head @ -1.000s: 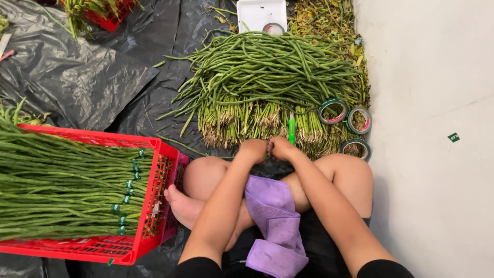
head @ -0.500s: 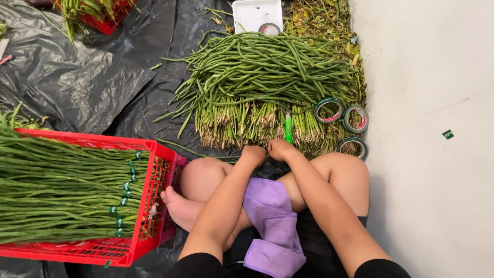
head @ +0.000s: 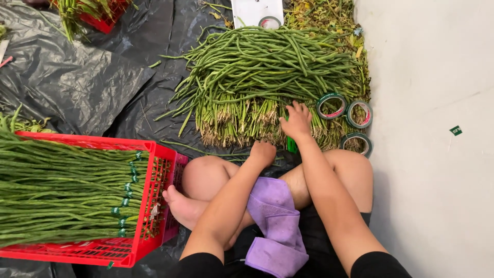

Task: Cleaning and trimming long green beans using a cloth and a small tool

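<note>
A person sits cross-legged on the floor, seen from above. In front of the knees lies a big pile of long green beans (head: 262, 72), loose, with the cut ends facing the person.

The right hand (head: 296, 121) rests on the near edge of the pile, fingers (head: 302, 109) spread wide over the bean ends, holding nothing. The left hand (head: 262, 153) sits just short of the pile, curled into a loose fist above the left knee; whether it holds anything cannot be told. A small green item (head: 292, 145) shows just under the right wrist, too hidden to identify.

Three rolls of green tape (head: 332, 105) lie right of the right hand, against the pile's right edge. A purple cloth (head: 275, 221) drapes over the lap.

To the left stands a red crate (head: 154, 201), filled with bundled beans (head: 62, 195) tied with green bands. The person's bare foot (head: 182, 206) touches the crate's side. Black plastic sheeting (head: 77, 77) covers the floor under the beans and crate. A white tray (head: 249, 10) with another tape roll sits beyond the pile.
</note>
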